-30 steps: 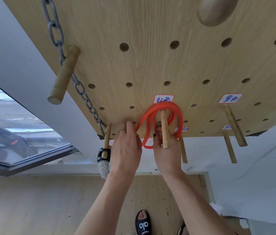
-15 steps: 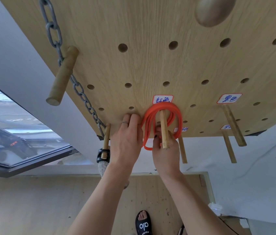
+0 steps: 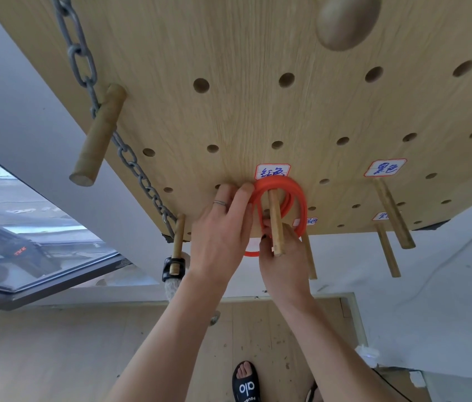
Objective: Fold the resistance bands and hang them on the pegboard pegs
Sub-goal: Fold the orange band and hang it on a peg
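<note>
We are settling the coiled red resistance band (image 3: 292, 189) onto its wooden peg (image 3: 275, 224) on the pegboard (image 3: 243, 97), just under the handwritten label (image 3: 272, 171); the coils are already looping round the peg, close to the board. Our left hand (image 3: 223, 233) is lying nearly flat, fingers extended and pressing the left side of the coil toward the board, gripping nothing. Our right hand (image 3: 284, 256) is sitting under the peg with fingers curled up around the lower loops, though how firmly it is pinching them we cannot tell, as the peg is hiding the fingertips. To do this well, we are probably wanting every loop gathered over the peg, including the strand drooping below the left hand, and pushed back against the board before letting go, so no coil is springing off the tip.
</note>
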{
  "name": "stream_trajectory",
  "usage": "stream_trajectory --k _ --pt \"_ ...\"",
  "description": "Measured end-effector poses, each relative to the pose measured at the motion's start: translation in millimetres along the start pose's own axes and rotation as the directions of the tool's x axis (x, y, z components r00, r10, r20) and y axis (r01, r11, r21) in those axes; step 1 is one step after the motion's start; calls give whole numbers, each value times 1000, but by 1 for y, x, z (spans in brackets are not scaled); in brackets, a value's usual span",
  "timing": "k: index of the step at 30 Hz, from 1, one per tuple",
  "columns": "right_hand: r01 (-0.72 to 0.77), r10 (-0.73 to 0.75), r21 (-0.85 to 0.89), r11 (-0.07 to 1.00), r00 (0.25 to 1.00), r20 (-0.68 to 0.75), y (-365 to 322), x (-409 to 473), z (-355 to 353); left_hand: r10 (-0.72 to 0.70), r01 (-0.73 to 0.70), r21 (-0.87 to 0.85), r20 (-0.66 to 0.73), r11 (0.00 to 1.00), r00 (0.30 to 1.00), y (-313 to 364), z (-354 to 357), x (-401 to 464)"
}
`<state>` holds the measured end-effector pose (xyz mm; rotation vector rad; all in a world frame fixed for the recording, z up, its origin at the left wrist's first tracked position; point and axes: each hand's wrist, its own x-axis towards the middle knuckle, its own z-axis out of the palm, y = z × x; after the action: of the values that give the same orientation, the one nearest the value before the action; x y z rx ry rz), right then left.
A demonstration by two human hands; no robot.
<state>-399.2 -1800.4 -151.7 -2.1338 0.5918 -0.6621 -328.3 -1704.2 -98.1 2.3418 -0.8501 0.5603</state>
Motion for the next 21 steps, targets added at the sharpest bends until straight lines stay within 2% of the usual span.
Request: stream_trajectory --k 4,8,12,17,21 --pt "-12 15 82 997 999 -43 8 -6 -26 53 -59 -90 -63 994 997 9 -7 1" --pt "15 13 156 988 984 -176 2 5 -47 147 -154 -74 -88 985 985 9 -6 14" --pt "108 -82 200 974 988 -133 -11 29 -57 215 -218 -37 -73 975 974 -1 -2 21" --pt "188 -171 109 976 973 -153 -12 46 -58 229 -233 -28 -109 972 967 -1 -2 22" --pt "256 -246 64 965 960 -131 -9 50 -56 216 -222 -90 -68 971 974 -4 0 20"
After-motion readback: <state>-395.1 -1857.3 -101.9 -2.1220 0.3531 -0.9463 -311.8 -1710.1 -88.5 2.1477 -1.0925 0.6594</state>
